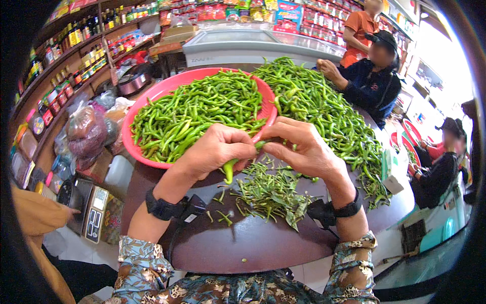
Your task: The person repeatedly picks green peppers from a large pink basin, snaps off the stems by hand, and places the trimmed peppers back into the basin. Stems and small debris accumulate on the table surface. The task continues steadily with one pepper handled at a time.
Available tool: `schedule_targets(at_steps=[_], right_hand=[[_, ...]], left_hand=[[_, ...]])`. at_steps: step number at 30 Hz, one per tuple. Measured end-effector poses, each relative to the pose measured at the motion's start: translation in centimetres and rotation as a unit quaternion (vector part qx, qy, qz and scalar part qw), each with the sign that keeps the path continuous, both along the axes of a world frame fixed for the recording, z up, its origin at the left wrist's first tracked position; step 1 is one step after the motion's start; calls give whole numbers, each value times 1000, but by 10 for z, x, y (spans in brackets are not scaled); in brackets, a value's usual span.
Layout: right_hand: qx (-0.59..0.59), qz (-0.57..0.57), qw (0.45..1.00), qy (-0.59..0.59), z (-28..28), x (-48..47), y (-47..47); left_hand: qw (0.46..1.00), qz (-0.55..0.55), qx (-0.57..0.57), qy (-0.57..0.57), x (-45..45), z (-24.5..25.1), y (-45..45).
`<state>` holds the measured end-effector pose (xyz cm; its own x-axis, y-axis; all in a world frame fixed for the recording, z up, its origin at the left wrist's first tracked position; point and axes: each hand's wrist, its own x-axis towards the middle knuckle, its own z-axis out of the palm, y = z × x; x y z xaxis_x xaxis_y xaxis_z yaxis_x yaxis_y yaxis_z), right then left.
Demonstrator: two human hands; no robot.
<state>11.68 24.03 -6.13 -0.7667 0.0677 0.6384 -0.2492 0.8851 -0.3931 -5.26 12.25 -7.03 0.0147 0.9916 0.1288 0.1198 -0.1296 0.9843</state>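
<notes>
Between thumb and fingers, my left hand (218, 150) holds a green chili pepper (229, 171), its tip pointing down. My right hand (300, 146) pinches the pepper's stem end, close beside the left fingertips. Behind my left hand stands a red plastic basin (142, 110) filled with green chilies (205, 110). A large heap of green chilies (319, 106) covers the table to the right of the basin. Below my hands lies a pile of plucked stems and leaves (271, 190) on the dark brown table (243, 245).
A chest freezer (231, 47) stands behind the table. Across the heap sits a person in a dark cap (374, 72), with a person in orange (360, 34) behind. Bottle shelves (76, 41) and a weighing scale (95, 214) are on the left. Another person (436, 171) sits at far right.
</notes>
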Motion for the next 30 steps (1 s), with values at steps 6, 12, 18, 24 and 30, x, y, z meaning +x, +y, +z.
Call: schedule_targets(at_steps=[6,12,18,24,30], right_hand=[[5,-25,999,24,10,7,-4],[-57,-72,996,-16,24,11,-8],[-34,-71,997,7,20,8,-7],[-50,-70,996,-2,16,9,-8],[-95,-72,992,-30,19,10,-15]], left_hand=[[998,38,38,23,7,13,0],[993,72,97,11,12,19,3],[996,69,60,14,12,14,2],[995,60,80,0,13,8,3],[993,63,98,34,12,11,0]])
